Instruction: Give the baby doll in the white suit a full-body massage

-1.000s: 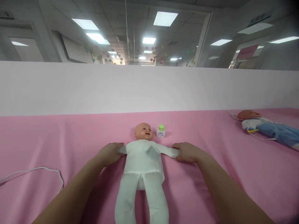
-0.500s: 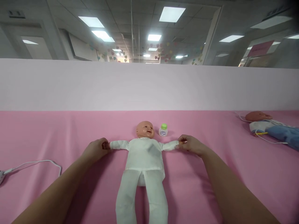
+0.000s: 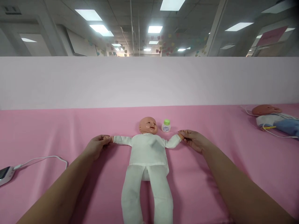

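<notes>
A baby doll (image 3: 149,149) in a white top and white trousers lies face up, its arms spread and its head toward the wall. My left hand (image 3: 97,146) pinches the doll's hand on the left, with that arm straight out. On the other side, my right hand (image 3: 195,140) has the doll's other hand between thumb and fingers, and that arm bends slightly upward. A small clear bottle (image 3: 166,126) with a green cap stands beside the doll's head, touched by neither hand.
Pink cloth (image 3: 93,189) covers the surface. A white device (image 3: 7,175) with a cable lies at the left edge. At the far right is a second doll (image 3: 285,125) in blue and white, with thin tubes. A white low wall (image 3: 149,82) runs behind.
The doll's arm in my right hand has gone from nearly straight to bent, its hand slightly raised. Both hands still hold on. The whole view has shifted a little.
</notes>
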`<action>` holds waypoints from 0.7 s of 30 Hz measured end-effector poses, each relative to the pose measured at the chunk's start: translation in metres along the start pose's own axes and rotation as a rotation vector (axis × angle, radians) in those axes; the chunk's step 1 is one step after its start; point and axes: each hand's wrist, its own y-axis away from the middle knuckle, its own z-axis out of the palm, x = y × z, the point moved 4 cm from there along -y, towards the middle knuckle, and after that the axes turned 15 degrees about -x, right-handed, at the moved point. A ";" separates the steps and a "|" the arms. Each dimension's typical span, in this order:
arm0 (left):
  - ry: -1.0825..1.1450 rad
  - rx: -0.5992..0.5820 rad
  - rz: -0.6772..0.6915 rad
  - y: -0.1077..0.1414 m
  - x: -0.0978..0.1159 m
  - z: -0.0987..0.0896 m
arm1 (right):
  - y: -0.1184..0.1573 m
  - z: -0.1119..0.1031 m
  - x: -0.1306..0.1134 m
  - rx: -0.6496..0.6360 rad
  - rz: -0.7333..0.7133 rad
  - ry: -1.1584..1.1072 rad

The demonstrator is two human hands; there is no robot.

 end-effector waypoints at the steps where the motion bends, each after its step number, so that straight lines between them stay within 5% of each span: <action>1: 0.009 0.025 0.006 -0.001 -0.001 -0.003 | -0.001 -0.001 0.001 0.023 -0.005 0.006; 12: -0.054 0.248 0.074 0.007 0.004 -0.018 | -0.012 0.010 0.007 0.335 -0.194 0.256; 21: 0.127 0.178 0.030 0.004 0.001 -0.014 | -0.003 0.031 0.002 0.175 0.056 0.232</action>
